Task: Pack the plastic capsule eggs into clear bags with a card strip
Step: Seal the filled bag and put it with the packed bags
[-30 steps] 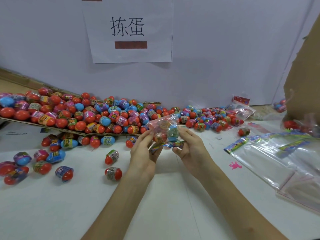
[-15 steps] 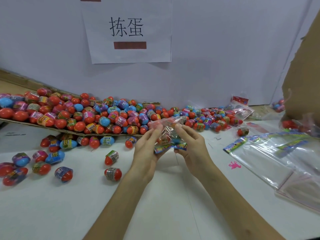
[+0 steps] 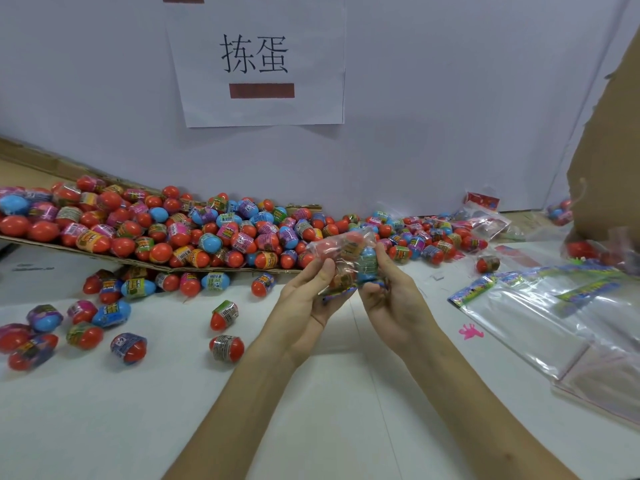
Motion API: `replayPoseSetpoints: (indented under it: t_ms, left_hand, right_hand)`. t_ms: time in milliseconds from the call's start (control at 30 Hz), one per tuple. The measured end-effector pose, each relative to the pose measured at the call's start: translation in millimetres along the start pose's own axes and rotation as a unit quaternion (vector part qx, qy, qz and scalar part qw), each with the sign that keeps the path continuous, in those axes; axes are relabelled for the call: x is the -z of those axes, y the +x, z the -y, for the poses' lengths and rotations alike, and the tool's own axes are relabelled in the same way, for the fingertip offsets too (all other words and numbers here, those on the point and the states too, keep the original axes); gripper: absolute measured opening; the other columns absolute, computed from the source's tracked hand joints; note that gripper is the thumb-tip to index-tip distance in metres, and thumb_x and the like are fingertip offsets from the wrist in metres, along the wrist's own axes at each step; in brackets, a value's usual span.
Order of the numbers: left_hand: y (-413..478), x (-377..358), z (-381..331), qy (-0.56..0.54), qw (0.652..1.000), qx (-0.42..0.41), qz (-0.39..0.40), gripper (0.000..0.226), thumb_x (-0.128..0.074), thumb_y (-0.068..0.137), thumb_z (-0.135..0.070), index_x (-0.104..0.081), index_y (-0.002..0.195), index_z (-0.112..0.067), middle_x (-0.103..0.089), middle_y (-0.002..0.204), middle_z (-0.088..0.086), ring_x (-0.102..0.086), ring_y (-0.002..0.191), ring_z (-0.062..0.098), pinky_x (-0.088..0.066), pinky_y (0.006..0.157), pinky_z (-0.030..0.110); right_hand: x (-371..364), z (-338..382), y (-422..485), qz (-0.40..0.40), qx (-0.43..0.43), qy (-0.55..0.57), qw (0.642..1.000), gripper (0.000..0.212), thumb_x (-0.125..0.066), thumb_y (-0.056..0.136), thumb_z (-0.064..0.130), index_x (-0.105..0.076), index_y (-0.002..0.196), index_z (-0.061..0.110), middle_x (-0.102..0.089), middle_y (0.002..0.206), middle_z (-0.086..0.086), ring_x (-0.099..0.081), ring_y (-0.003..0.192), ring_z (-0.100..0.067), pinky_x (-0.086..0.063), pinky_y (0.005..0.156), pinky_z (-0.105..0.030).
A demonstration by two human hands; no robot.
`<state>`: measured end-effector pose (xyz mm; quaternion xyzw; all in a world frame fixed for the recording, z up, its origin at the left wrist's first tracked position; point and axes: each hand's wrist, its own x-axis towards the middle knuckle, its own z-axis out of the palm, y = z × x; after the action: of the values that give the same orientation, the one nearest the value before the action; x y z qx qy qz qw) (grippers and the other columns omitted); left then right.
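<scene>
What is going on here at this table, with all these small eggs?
A person is packing toys into bags. The left hand and the right hand both grip a clear bag with several capsule eggs inside, held above the white table. Its coloured card strip is at the lower end. Behind, a big egg pile lies on a cardboard sheet; empty bags lie on the right.

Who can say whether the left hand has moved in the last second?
Yes: the left hand has shifted slightly right, away from the loose egg beside it.
</scene>
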<state>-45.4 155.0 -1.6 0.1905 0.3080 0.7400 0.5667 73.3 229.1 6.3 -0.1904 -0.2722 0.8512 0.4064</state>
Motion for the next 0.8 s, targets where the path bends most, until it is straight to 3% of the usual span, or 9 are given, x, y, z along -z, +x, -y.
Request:
replayPoseSetpoints:
  t_ms: [133, 233, 333, 433, 500, 567, 667, 800]
  left_hand:
    - [0, 1, 0, 0.025, 1.000, -0.016, -0.004, 0.028, -0.072, 0.084, -0.023, -0.081, 0.109, -0.013, -0.074, 0.125, 0.015, -0.073, 0.112, 0.027, -0.063, 0.080, 0.032]
    - [-1, 0, -3, 0.084, 0.995, -0.042, -0.025, 0.040, -0.074, 0.082, -0.026, -0.075, 0.119, -0.012, -0.076, 0.120, 0.013, -0.074, 0.107, 0.025, -0.063, 0.079, 0.033]
    - [-1, 1, -3, 0.141, 0.988, -0.056, -0.039, 0.037, -0.072, 0.088, -0.024, -0.072, 0.123, -0.011, -0.076, 0.119, 0.012, -0.075, 0.105, 0.023, -0.064, 0.082, 0.034]
    - [-2, 1, -3, 0.182, 0.982, -0.042, -0.018, 0.030, -0.066, 0.097, -0.015, -0.069, 0.128, -0.012, -0.074, 0.122, 0.011, -0.072, 0.112, 0.028, -0.060, 0.093, 0.040]
    - [-3, 1, -3, 0.226, 0.973, -0.049, -0.018, 0.039, -0.071, 0.090, -0.020, -0.067, 0.129, -0.020, -0.076, 0.118, 0.001, -0.071, 0.113, 0.023, -0.059, 0.090, 0.035]
    - [-3, 3, -5, 0.274, 0.957, -0.086, -0.029, 0.046, -0.076, 0.082, -0.033, -0.067, 0.127, -0.028, -0.076, 0.113, -0.011, -0.071, 0.109, 0.010, -0.057, 0.083, 0.024]
    - [-3, 4, -7, 0.326, 0.938, -0.119, -0.012, 0.025, -0.076, 0.092, -0.029, -0.074, 0.117, -0.025, -0.078, 0.107, -0.006, -0.074, 0.101, 0.012, -0.060, 0.076, 0.023]
    - [-1, 5, -7, 0.250, 0.958, -0.114, -0.081, 0.020, -0.074, 0.092, -0.026, -0.075, 0.112, -0.024, -0.079, 0.102, -0.003, -0.076, 0.095, 0.015, -0.061, 0.070, 0.026]
  right_hand:
    - [-1, 3, 0, -0.004, 0.008, -0.028, 1.000, 0.037, -0.064, 0.091, 0.027, -0.068, 0.119, 0.003, -0.074, 0.099, -0.012, -0.070, 0.068, -0.011, -0.050, 0.045, -0.015]
    - [0, 3, 2, -0.056, 0.077, -0.210, 0.973, 0.032, -0.054, 0.103, 0.032, -0.072, 0.119, 0.010, -0.073, 0.113, -0.013, -0.072, 0.092, -0.022, -0.058, 0.066, -0.027]
    - [-3, 7, 0, -0.054, 0.112, -0.222, 0.967, 0.036, -0.051, 0.102, 0.043, -0.078, 0.105, 0.018, -0.075, 0.113, -0.008, -0.070, 0.106, -0.021, -0.059, 0.074, -0.032]
    - [0, 12, -1, -0.039, 0.152, -0.275, 0.948, 0.026, -0.062, 0.098, 0.028, -0.075, 0.112, 0.009, -0.073, 0.112, -0.014, -0.070, 0.106, -0.029, -0.061, 0.079, -0.041]
    - [3, 13, 0, -0.047, 0.165, -0.309, 0.935, 0.020, -0.068, 0.094, 0.022, -0.075, 0.108, 0.009, -0.073, 0.107, -0.015, -0.070, 0.103, -0.035, -0.060, 0.085, -0.046]
    - [3, 13, 0, -0.038, 0.180, -0.383, 0.905, 0.011, -0.071, 0.092, 0.021, -0.078, 0.100, 0.016, -0.076, 0.098, -0.004, -0.071, 0.097, -0.027, -0.060, 0.081, -0.034]
    - [1, 12, -1, 0.006, 0.204, -0.465, 0.862, 0.009, -0.072, 0.090, 0.024, -0.077, 0.097, 0.024, -0.076, 0.091, 0.007, -0.072, 0.092, -0.013, -0.059, 0.076, -0.023]
    - [1, 14, 2, -0.016, 0.194, -0.408, 0.892, 0.031, -0.068, 0.084, 0.041, -0.074, 0.110, 0.026, -0.073, 0.108, 0.007, -0.068, 0.106, -0.013, -0.058, 0.084, -0.028]
